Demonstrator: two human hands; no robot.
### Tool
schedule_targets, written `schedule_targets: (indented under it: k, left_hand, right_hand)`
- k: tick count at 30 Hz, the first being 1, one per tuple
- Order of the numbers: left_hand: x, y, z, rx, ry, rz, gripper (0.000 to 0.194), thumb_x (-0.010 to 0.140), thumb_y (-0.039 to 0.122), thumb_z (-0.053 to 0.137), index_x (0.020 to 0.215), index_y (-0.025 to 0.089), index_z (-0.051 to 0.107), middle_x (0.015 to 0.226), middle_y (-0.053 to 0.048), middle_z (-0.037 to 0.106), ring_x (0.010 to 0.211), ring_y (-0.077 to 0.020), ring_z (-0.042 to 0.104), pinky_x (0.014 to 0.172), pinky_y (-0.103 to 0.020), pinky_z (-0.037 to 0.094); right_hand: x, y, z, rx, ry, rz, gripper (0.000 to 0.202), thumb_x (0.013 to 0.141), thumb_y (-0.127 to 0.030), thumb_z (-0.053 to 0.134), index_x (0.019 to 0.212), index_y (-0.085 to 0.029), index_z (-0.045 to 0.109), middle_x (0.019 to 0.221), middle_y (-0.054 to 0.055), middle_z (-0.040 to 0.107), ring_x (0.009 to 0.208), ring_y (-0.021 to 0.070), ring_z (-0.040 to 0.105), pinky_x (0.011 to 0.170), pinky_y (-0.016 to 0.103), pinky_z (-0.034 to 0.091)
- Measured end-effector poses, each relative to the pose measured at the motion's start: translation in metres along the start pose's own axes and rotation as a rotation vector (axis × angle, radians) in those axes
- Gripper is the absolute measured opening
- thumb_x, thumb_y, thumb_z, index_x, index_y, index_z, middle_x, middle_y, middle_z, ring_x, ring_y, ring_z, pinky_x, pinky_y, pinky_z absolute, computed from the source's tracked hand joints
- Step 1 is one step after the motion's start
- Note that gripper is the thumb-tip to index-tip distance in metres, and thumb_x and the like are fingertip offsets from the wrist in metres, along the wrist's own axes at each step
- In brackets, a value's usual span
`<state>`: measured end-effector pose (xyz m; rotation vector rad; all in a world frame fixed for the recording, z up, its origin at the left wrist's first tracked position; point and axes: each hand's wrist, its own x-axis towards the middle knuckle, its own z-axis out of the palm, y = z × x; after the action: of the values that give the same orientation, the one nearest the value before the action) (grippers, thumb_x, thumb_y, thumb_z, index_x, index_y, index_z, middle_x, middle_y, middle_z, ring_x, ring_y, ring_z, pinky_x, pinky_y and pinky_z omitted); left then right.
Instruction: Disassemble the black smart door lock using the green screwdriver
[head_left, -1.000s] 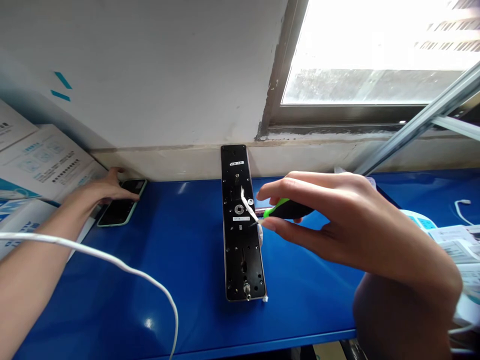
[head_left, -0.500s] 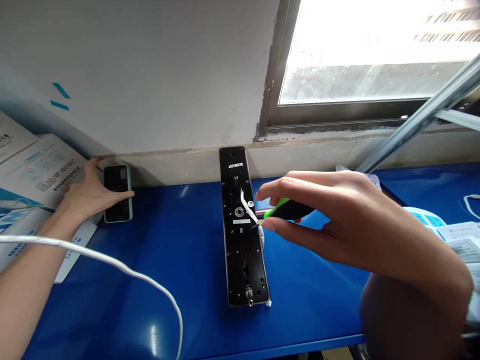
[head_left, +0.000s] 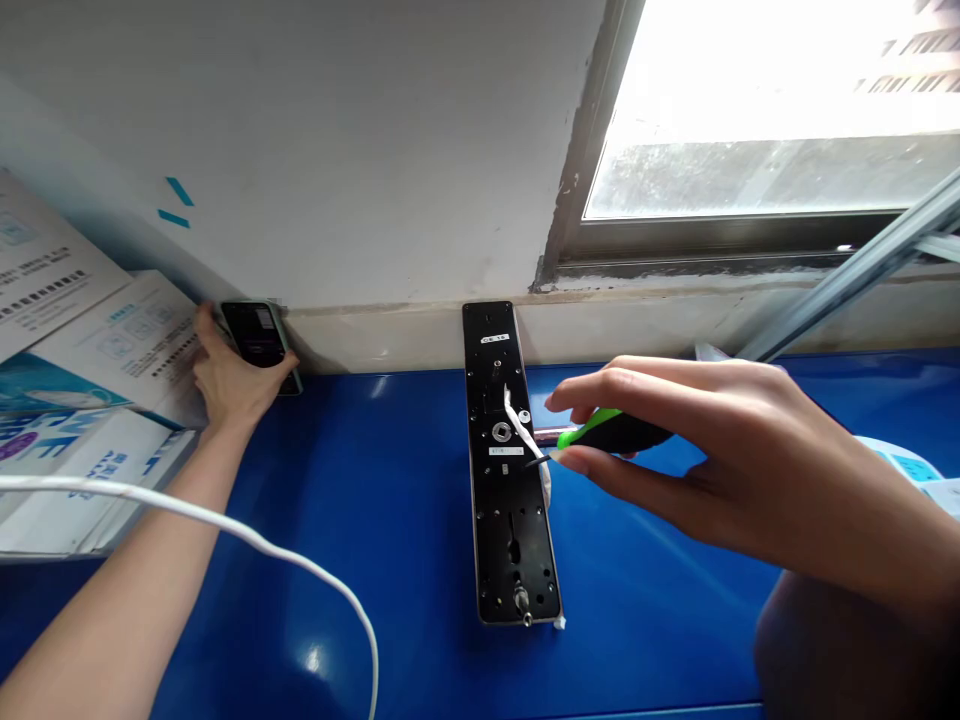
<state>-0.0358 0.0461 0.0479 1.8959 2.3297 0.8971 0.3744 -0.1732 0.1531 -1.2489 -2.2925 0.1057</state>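
My left hand is closed round a phone in a pale green case, which leans at the wall beside the boxes. My right hand grips a screwdriver with a black and green handle, lying sideways in the fingers. A thin dark tip by the thumb points at a long black metal plate; what it belongs to is unclear. Labels, screw holes and metal posts mark the plate, which rests on the blue table. White-wrapped wiring crosses the plate's middle toward my right fingertips.
White printed boxes are stacked at the left. A white cable hangs across the near left. Behind the blue table rise a wall and a window. A metal bar slants at the right, above papers.
My view has shifted, so most things appear farther right. The phone is tilted more, its top toward the left, with my left hand still on it. My right hand keeps its place beside the plate.
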Motion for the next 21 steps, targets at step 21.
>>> schedule_targets:
  k: [21]
  left_hand:
    - [0.011,-0.002,0.012,-0.016,0.093,-0.034,0.127,0.070,0.050,0.087,0.162,0.021,0.006,0.153,-0.024,0.047,0.139,-0.0478,0.048,0.109,-0.060,0.046]
  right_hand:
    - [-0.002,0.003,0.002,0.007,0.012,0.011,0.033,0.091,-0.038,0.071,0.123,-0.031,0.063,0.104,-0.001,0.075,0.077,0.0144,0.072,0.065,0.028,0.058]
